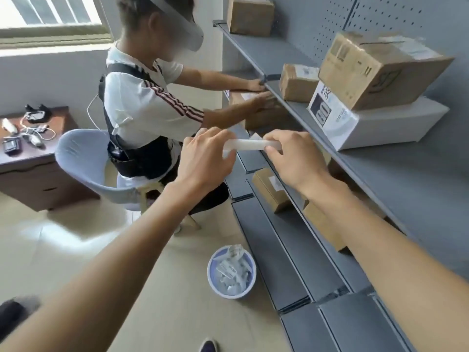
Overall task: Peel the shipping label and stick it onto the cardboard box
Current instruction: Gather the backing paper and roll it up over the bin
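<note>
Both hands hold a thin white paper shipping label [250, 144] edge-on in the air above the grey metal shelving [396, 189]. The left hand [203, 158] pinches one end with fingers closed over it; the right hand [291, 158] grips the other end, fingertips curled shut on the strip. The sheet looks light, floppy and easily creased, so a corner is the likely place to start separating it from its backing. Small brown cardboard boxes [272, 189] sit on the lower shelf just beneath.
</note>
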The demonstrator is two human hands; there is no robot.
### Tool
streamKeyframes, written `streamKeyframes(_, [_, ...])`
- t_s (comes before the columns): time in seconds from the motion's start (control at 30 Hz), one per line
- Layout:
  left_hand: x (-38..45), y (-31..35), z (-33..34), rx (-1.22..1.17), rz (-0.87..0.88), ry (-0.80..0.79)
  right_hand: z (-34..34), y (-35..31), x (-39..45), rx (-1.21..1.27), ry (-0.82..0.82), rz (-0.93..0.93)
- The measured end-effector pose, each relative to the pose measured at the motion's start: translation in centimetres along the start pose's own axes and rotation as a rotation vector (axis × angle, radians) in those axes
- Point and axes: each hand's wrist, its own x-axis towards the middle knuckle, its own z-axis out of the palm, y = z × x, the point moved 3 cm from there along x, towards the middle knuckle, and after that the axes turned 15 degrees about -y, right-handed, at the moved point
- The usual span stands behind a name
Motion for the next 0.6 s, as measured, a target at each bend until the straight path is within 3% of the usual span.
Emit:
streamKeyframes(0.33, [-2.4, -8.5, 18.0, -0.008, -0.087, -0.215, 18.9, 7.9, 1.2, 0.036, -0.211, 0.127])
streamKeyframes(0.6, [-7.8, -15.8, 36.0, 0.015, -0.195, -0.445, 37.4, 15.1, -0.6, 0.053, -0.395, 0.194])
